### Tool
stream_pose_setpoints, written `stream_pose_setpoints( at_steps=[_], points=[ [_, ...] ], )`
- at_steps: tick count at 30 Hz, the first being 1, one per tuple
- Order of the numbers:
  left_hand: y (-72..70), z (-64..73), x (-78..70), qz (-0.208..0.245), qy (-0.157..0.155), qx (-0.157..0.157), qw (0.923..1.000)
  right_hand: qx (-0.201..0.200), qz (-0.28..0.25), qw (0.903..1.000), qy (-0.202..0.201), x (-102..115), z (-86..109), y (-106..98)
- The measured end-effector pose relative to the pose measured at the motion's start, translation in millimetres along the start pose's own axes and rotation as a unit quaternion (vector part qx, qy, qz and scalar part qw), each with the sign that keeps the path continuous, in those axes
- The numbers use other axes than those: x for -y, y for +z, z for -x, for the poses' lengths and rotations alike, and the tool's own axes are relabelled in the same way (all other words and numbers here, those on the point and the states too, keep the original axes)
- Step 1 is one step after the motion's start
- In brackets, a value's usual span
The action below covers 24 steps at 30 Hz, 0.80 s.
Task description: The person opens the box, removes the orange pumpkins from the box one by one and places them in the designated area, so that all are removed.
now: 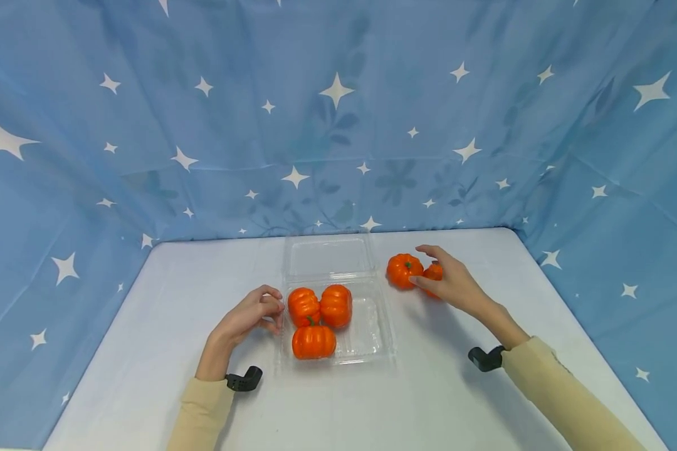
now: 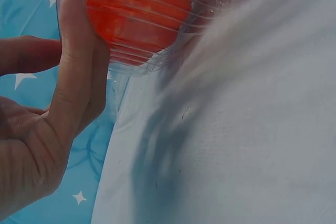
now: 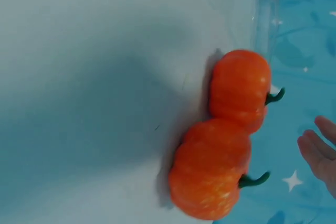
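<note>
A clear plastic clamshell container (image 1: 368, 326) lies on the table with its lid (image 1: 330, 257) folded back. Three small orange toy pumpkins (image 1: 314, 342) sit in the left part of its base. My left hand (image 1: 254, 313) holds the container's left edge; the left wrist view shows the thumb (image 2: 73, 30) along its ribbed wall. To the right of the container stand two more toy pumpkins, one (image 3: 240, 87) touching the other (image 3: 212, 169), both with green stems. Over them reaches my right hand (image 1: 451, 282), thumb and fingers spread apart, nothing held. It partly hides the right pumpkin in the head view.
A white cloth covers the table (image 1: 429, 401). Behind and at both sides hangs a blue curtain (image 1: 293, 125) with white stars. Each wrist wears a black camera (image 1: 245, 379), and the sleeves (image 1: 203, 407) are beige.
</note>
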<state>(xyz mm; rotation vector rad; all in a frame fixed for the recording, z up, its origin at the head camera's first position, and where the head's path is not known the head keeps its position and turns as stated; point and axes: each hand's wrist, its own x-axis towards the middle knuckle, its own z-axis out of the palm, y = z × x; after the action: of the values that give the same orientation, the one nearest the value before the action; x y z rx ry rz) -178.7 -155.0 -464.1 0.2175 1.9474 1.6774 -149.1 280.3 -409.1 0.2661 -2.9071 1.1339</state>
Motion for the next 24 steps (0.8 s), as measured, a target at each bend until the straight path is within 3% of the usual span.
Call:
stream_pose_setpoints(
  at_steps=[11, 18, 24],
  points=[
    [2.4, -0.5, -6.4, -0.010, 0.003, -0.014, 0.9999, 0.058, -0.018, 0.9980, -0.021, 29, 0.1, 7],
    [1.5, 0.6, -6.4, -0.011, 0.003, -0.023, 0.9997, 0.140, -0.022, 0.9896, -0.025, 54, -6.1, 14],
    [4.2, 1.9, -4.9, -0.020, -0.002, -0.021, 0.9996, 0.178, -0.001, 0.9835, -0.034, 68, -12.1, 24]
  ],
)
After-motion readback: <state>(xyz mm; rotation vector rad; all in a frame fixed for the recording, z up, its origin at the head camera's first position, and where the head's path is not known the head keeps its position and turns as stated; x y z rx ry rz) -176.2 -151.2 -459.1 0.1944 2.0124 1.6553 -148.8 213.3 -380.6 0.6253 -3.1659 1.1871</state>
